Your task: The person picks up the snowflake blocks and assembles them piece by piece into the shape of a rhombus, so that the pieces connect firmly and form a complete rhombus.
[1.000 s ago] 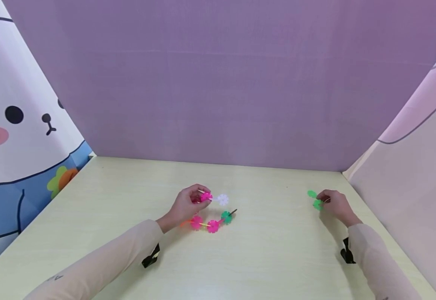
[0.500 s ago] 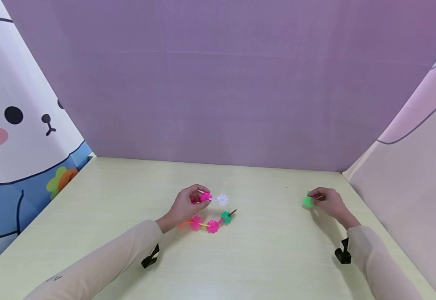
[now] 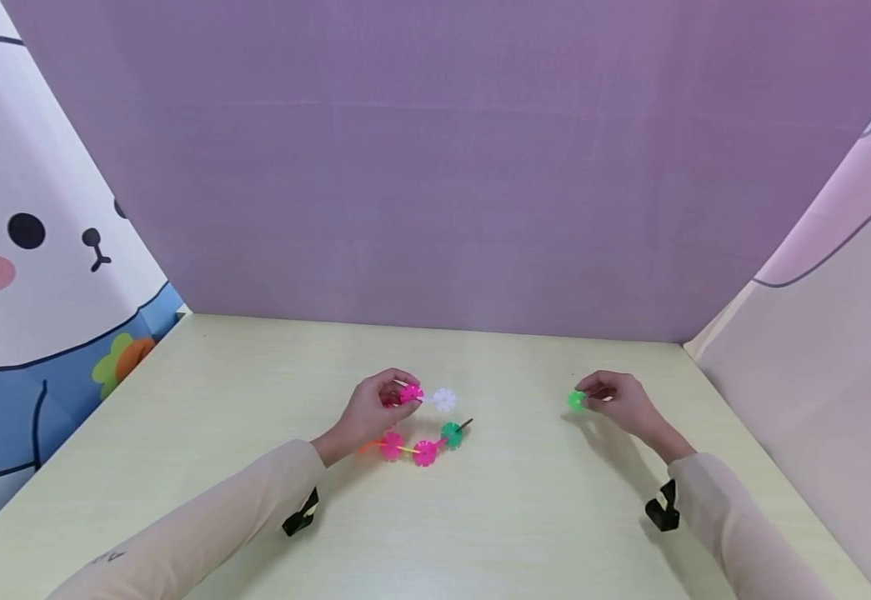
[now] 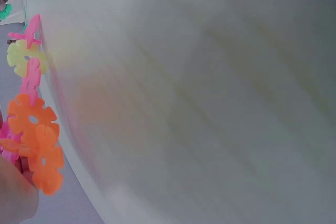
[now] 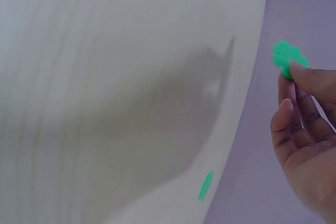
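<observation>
My left hand (image 3: 375,408) pinches a chain of interlocked plastic snowflake discs by a pink disc (image 3: 411,394). A white disc (image 3: 444,400) sticks out to the right of the fingers. Below the hand the chain curves on through more pink discs (image 3: 425,453) to a green disc (image 3: 452,434) and a brown one seen edge-on. In the left wrist view, orange discs (image 4: 44,156) and a yellow disc (image 4: 23,59) show in the chain. Right of it, my right hand (image 3: 623,408) holds a bright green disc (image 3: 576,401) between thumb and fingertip, above the table.
In the right wrist view, another green disc (image 5: 206,185) lies on the table; in the head view it does not show. A purple curtain (image 3: 435,208) stands behind the pale table (image 3: 518,517), with printed cloth on both sides.
My right hand has moved left toward the chain, with the green disc in its fingers. The left hand and the chain have stayed in place.
</observation>
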Available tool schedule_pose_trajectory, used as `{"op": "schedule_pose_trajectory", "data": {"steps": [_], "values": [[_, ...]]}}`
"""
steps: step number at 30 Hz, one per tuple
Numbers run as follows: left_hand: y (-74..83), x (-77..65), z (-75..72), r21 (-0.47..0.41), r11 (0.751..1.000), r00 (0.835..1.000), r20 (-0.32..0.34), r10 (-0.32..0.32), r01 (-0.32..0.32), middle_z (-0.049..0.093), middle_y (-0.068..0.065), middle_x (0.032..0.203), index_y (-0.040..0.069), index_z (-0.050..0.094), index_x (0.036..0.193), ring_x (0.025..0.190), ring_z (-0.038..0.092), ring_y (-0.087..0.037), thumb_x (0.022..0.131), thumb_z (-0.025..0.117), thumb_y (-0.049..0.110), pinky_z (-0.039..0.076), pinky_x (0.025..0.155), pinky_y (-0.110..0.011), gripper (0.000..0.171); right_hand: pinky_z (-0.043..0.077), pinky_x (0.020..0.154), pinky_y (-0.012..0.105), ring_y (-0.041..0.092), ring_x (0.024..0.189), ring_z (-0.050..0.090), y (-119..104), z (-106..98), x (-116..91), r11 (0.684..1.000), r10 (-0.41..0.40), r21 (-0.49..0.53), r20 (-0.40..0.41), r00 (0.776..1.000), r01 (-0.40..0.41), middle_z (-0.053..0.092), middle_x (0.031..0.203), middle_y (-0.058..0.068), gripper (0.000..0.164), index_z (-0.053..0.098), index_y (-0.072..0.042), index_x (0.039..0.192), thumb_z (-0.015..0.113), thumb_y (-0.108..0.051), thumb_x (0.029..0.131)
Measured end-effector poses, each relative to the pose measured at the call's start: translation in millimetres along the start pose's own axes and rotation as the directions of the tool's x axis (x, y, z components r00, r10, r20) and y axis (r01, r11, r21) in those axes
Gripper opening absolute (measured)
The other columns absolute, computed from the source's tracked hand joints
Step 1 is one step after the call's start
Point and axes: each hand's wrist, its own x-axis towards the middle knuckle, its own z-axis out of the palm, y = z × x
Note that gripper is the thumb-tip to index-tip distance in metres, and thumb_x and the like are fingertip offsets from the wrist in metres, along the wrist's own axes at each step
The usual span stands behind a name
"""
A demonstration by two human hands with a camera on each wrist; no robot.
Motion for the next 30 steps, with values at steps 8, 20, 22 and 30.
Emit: {"op": "schedule_pose_trajectory", "data": {"steps": [8,20,22,30], "values": [[-0.2,0.1,1.0,-0.002,1.0,1.0,0.006,-0.021,0.021,0.066,-0.009,0.085,0.01,0.061,0.102,0.07,0.056,-0.018,0.079,0.07,0.012,0.048,0.058,-0.019,0.024,0.05,0.063,0.019,0.005,0.074,0.058,-18,23,5,0.998,-0.044,0.053,0.008,0.999,0.043,0.066,0.086,0.016,0.013,0.065,0.003,0.092,0.065,0.003,0.079],[31.2,-12.1,-1.5,-0.009,1.0,0.999,0.036,-0.024,0.024,0.064,-0.02,0.088,0.0,0.058,0.106,0.072,0.055,-0.024,0.082,0.066,0.005,0.046,0.056,-0.018,0.026,0.049,0.059,0.02,0.026,0.076,0.061,-84,45,7,0.992,-0.079,0.098,0.021,0.997,0.076,0.064,0.084,0.024,0.008,0.061,0.01,0.088,0.061,0.008,0.08],[32.1,-12.6,-1.5,-0.009,1.0,0.999,0.034,-0.021,0.021,0.064,-0.02,0.088,-0.001,0.058,0.106,0.072,0.055,-0.023,0.082,0.066,0.004,0.046,0.056,-0.018,0.025,0.049,0.059,0.019,0.025,0.076,0.061,-88,50,9,0.99,-0.081,0.116,0.026,0.996,0.078,0.064,0.085,0.024,0.008,0.061,0.01,0.088,0.061,0.008,0.08],[15.2,-5.5,0.5,-0.019,1.0,0.999,0.037,-0.023,0.024,0.065,-0.018,0.089,0.001,0.059,0.107,0.074,0.056,-0.023,0.081,0.067,0.007,0.047,0.058,-0.018,0.027,0.047,0.056,0.019,0.012,0.074,0.058,-83,73,18,0.973,-0.136,0.191,0.024,0.99,0.129,0.064,0.082,0.016,0.008,0.062,0.003,0.087,0.062,0.006,0.08]]}}
